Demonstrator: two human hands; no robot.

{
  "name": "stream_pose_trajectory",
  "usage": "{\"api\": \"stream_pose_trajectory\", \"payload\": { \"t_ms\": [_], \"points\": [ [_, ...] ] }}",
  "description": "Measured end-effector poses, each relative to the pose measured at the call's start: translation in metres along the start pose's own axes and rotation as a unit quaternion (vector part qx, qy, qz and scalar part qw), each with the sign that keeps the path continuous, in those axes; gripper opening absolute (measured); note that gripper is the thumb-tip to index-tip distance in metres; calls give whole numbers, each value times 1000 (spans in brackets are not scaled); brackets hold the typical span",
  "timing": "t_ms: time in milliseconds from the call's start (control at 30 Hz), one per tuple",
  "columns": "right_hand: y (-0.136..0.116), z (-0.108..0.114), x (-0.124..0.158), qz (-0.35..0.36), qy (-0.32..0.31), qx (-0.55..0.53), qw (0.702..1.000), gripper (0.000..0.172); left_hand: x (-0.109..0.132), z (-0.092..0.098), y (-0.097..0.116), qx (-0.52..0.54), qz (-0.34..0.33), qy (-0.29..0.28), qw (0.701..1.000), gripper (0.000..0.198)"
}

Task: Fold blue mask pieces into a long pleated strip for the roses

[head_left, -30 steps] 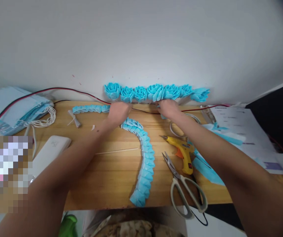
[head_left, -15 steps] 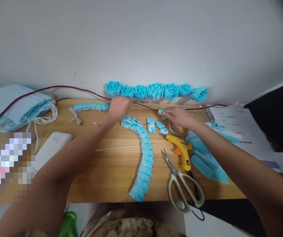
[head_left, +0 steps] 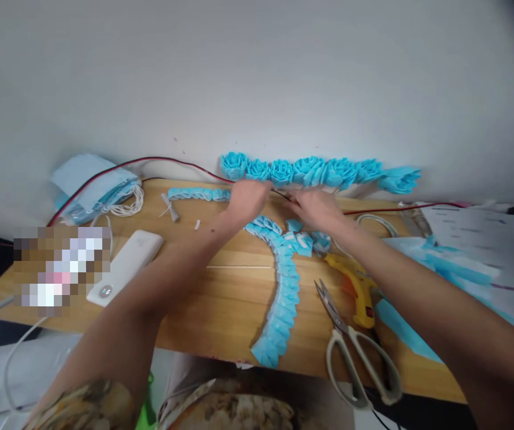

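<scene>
My left hand (head_left: 250, 202) is closed in a fist over the back of the table, between two strips of folded blue pieces. Its fingertips are hidden, so what it grips cannot be made out. To its left lies the short strip (head_left: 196, 194); the long curved strip (head_left: 287, 286) begins just below it. My right hand (head_left: 316, 208) is close beside the left, its fingers pinched together; whatever they hold is not visible. Several loose blue folded pieces (head_left: 299, 243) lie below it. A row of blue rosettes (head_left: 281, 172) stands against the wall behind both hands.
A yellow glue gun (head_left: 363, 298) and open scissors (head_left: 341, 328) lie at right, near blue sheets (head_left: 409, 328) and a printed paper (head_left: 485, 230). At left are a white power bank (head_left: 125, 269) and stacked face masks (head_left: 89, 179). A red-black cable (head_left: 153, 159) runs behind; a thin stick (head_left: 239, 267) lies mid-table.
The view has swung left. My right hand has moved in toward my left hand, and the small blue piece seen in its fingers before is now hidden.
</scene>
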State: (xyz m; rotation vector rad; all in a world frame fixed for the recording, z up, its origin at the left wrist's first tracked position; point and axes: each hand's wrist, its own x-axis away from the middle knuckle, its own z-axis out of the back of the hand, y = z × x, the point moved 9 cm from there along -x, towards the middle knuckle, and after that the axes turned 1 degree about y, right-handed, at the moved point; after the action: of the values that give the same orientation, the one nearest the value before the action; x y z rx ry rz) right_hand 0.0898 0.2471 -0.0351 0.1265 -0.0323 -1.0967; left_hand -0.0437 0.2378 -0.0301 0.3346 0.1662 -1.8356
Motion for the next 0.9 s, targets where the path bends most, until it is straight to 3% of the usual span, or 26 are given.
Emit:
{"api": "stream_pose_trajectory", "payload": {
  "t_ms": [100, 200, 300, 400, 500, 700, 900],
  "points": [
    [-3, 0, -15, -19, 11, 33, 999, 44, 12, 7, -5, 2, 7, -3, 1000, 40],
    [1, -3, -20, -21, 12, 48, 999, 46, 27, 11, -25, 0, 20, -25, 999, 37],
    [0, -11, -23, -18, 0, 46, 999, 46, 38, 3, -50, -26, 24, -59, 998, 35],
    [-5, -21, -28, -26, -10, 40, 999, 45, 43, -5, -66, -35, 15, -52, 998, 36],
    [-8, -27, -36, -38, -2, 35, 999, 44, 46, -13, -70, -21, 14, -51, 998, 42],
    [-6, -28, -47, -58, 0, 27, 998, 44, 51, -20, -69, 12, 21, -94, 995, 33],
    [-4, -28, -36, -56, -1, 39, 998, 46, 47, -11, -74, 59, 37, -45, 997, 33]
  ]
}}
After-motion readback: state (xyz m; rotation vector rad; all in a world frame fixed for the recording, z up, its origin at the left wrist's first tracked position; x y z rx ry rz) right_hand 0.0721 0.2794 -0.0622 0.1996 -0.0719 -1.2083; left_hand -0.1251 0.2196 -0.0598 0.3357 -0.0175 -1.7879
